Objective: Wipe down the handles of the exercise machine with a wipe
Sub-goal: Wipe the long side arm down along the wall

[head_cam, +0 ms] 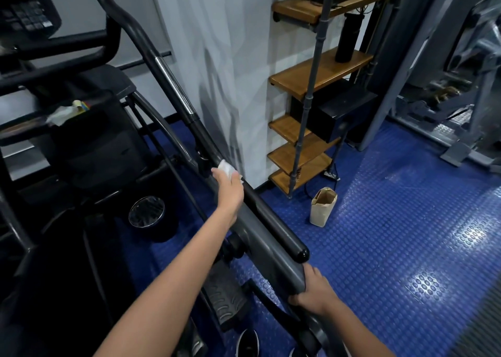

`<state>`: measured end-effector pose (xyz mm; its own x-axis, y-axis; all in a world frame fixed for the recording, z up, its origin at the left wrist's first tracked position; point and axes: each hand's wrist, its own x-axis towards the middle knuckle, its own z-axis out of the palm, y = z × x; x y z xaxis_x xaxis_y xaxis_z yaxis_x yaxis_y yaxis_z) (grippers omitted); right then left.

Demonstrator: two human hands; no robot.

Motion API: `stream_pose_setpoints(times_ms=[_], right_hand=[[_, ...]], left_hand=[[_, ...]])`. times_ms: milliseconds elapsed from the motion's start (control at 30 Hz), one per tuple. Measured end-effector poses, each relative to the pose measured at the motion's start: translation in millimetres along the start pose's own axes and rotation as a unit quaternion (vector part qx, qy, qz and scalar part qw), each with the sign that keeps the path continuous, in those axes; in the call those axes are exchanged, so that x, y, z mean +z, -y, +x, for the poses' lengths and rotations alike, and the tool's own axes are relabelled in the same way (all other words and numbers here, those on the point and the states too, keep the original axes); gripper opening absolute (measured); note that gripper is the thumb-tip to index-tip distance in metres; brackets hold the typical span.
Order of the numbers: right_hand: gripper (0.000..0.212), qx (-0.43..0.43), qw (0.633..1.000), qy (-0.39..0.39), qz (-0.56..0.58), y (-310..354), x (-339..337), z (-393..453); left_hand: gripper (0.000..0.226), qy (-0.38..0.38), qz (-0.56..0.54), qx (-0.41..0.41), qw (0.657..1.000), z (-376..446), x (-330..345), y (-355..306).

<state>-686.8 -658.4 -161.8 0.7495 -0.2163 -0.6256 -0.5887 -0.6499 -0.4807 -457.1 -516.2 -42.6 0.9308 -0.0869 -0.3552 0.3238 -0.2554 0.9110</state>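
Observation:
A long black handle bar (273, 222) of the exercise machine runs diagonally from upper left to a rounded end cap at lower right, with a chrome section (173, 84) higher up. My left hand (229, 191) presses a crumpled white wipe (227, 168) against the bar near its middle. Lower down, my right hand (314, 291) is closed around a grey arm (271, 253) of the machine just below the end cap.
The machine's console (25, 12) is at the upper left, with a cup holder (146, 211) and a foot pedal (225, 297) below. A wooden shelf unit (320, 77) holds a black bottle (348, 38). A paper bag (323, 207) stands on the blue studded floor (393, 248).

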Motion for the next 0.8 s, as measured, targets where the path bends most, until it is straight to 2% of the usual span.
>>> stream_pose_setpoints(times_ms=[67,133,233,400,533,600,667,733,800], right_hand=[[0.114,-0.001,1.000,-0.004,0.001,0.3,0.3,-0.3],[0.114,0.000,1.000,-0.007,-0.002,1.4,0.5,-1.9],[0.111,0.000,1.000,-0.011,-0.003,1.6,0.7,-2.8],[0.110,0.008,1.000,-0.012,-0.003,2.7,0.3,-0.4],[0.093,0.000,1.000,-0.015,0.015,5.6,2.4,-0.7],[0.081,0.005,1.000,-0.004,0.013,10.0,5.5,-2.7],[0.085,0.007,0.999,-0.028,0.019,5.7,9.9,0.7],[0.087,-0.004,1.000,-0.023,0.004,0.2,7.1,2.5],[0.093,-0.003,1.000,-0.006,0.001,-5.6,5.8,5.9]], left_hand=[[0.055,-0.001,-0.117,-0.086,0.989,-0.2,8.1,1.5],[0.041,0.013,-0.180,-0.106,0.978,-24.6,18.2,1.0],[0.042,0.046,-0.244,-0.135,0.959,-75.0,34.0,1.4],[0.058,0.120,-0.228,-0.178,0.950,-139.9,52.1,25.3],[0.060,0.168,-0.197,-0.187,0.948,-177.5,66.8,41.7],[0.065,0.171,-0.173,-0.184,0.952,-188.1,72.8,47.2],[0.071,0.173,-0.159,-0.177,0.956,-190.5,74.1,47.8],[0.059,0.149,-0.163,-0.166,0.961,-181.2,71.2,42.1],[0.057,0.125,-0.161,-0.165,0.965,-162.7,66.5,35.4]])
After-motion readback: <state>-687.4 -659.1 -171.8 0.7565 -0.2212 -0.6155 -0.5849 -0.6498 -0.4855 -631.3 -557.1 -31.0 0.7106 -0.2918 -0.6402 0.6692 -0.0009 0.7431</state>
